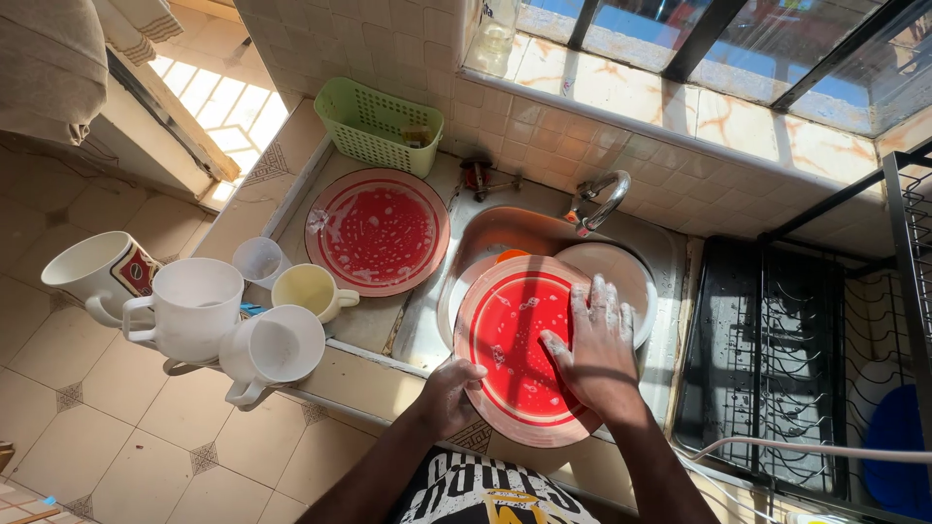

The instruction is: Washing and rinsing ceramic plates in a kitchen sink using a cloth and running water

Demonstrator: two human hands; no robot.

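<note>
Here, over a kitchen sink (670, 254) in bright window light, a person washes a soapy red plate (515, 340). The left hand (449, 396) clasps the plate's rim at about seven o'clock, fingers curled over the edge, holding the plate tilted above the basin. The right hand (597, 351) lies flat and spread on the plate's face at about three o'clock, palm down and fingers splayed, gripping nothing. Suds dot the red centre of the plate.

Just behind the plate, toward one o'clock, a pale plate (621, 272) shows in the sink, partly covered by the red one. A metal tap (602, 199) curves over the basin at twelve o'clock.

On the counter at ten o'clock from the hands, a second red plate (379, 231) lies flat, also flecked with foam. Beyond it, at eleven o'clock, a green plastic basket (374, 124) stands against the tiled wall. To the left, at nine o'clock, a cluster of cups sits near the counter's edge: a yellow mug (311, 289), a small clear cup (259, 260), two white mugs (194, 306) close together, and a white mug with a red emblem (97, 272) farthest out. A black wire dish rack (767, 359) occupies the counter at three o'clock.
</note>
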